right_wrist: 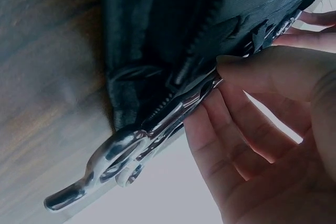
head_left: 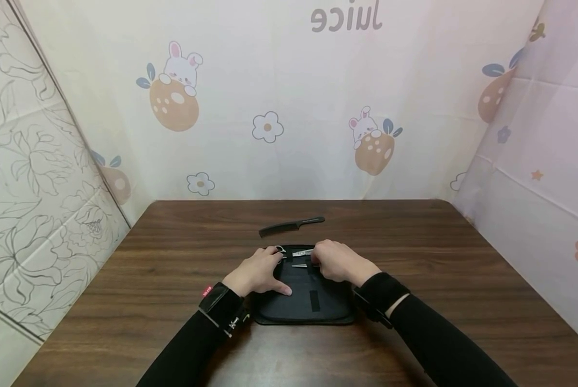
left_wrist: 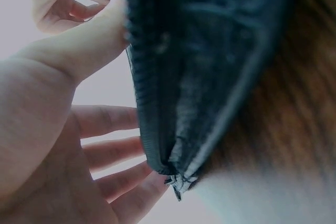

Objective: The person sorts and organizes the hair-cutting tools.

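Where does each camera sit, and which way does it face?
Head: worn on head, facing forward and down at table, comb, black case; left hand, right hand, sleeves.
Left wrist: worn there, facing case's zipper edge; left hand, part of right hand.
Right wrist: worn there, facing case and scissors; right hand, some left fingers.
Both wrist views share the black case.
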A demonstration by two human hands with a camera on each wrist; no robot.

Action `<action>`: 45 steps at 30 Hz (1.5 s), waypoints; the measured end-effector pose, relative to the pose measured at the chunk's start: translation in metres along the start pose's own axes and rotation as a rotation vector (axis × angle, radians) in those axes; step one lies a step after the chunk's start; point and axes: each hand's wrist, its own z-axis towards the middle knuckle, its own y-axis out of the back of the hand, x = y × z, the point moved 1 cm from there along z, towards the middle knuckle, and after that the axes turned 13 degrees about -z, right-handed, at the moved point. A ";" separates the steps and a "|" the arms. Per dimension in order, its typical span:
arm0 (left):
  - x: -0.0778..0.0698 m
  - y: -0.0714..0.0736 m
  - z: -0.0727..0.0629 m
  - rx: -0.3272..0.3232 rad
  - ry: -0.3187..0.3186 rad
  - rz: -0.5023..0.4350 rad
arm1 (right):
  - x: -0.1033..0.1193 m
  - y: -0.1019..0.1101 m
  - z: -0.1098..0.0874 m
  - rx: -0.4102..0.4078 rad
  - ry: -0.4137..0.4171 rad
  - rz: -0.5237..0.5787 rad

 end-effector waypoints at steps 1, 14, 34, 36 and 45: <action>0.000 0.000 0.000 -0.001 -0.001 -0.002 | 0.000 0.000 0.000 0.001 -0.001 0.000; 0.001 -0.001 0.000 -0.012 -0.010 -0.009 | 0.000 -0.001 -0.002 -0.046 0.019 0.013; 0.001 -0.001 0.000 -0.012 -0.013 -0.008 | -0.025 0.005 -0.021 -0.096 0.044 -0.012; 0.001 -0.001 0.000 -0.008 -0.010 -0.004 | -0.027 0.005 -0.022 -0.092 0.044 -0.018; 0.001 -0.002 0.000 -0.012 -0.015 -0.005 | -0.025 0.003 -0.024 -0.043 0.017 -0.051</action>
